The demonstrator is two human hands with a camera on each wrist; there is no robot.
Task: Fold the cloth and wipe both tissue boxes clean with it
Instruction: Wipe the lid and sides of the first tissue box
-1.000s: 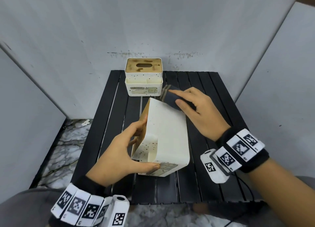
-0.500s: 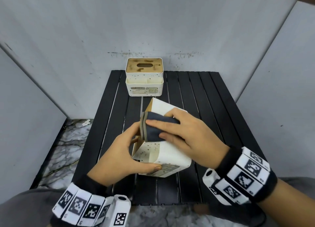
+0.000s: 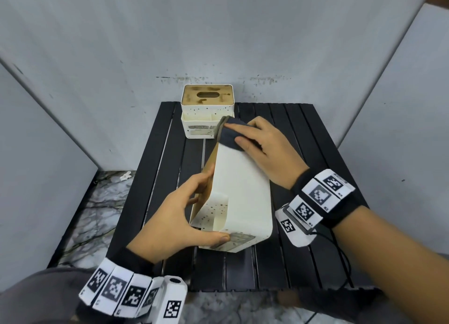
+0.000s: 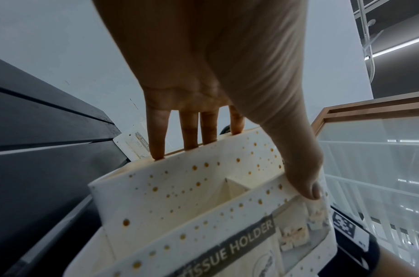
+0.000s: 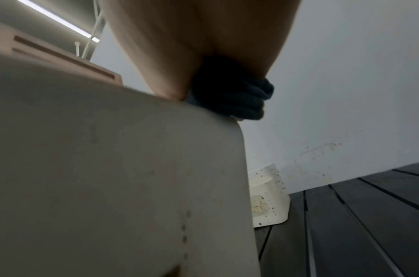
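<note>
- The near box point(image 3: 243, 197) lies tipped on the slatted counter point(image 3: 315, 263), its long axis running from the near edge toward the far edge, with one broad cream face turned up.
- The left hand point(image 3: 175, 216) clamps the box's near end: thumb on the labelled front, fingers point(image 4: 156, 135) hooked over the brown lid side, holding it tilted.
- The right hand point(image 3: 262, 148) lies flat with straight fingers on the folded dark cloth point(image 3: 229, 134), pressing it onto the far end of that upturned face.
- So the cloth sits at the far limit of the face. The unwiped length stretches back toward the person along the long axis, and I judge the coming stroke should be a pull toward the near edge.
- The right hand alone is on the cloth; the left is nearer the box's near end and only steadies.
- The second box point(image 3: 207, 112) stands upright at the far edge, just beyond the cloth, its lid visibly stained, apparently not yet wiped.
</note>
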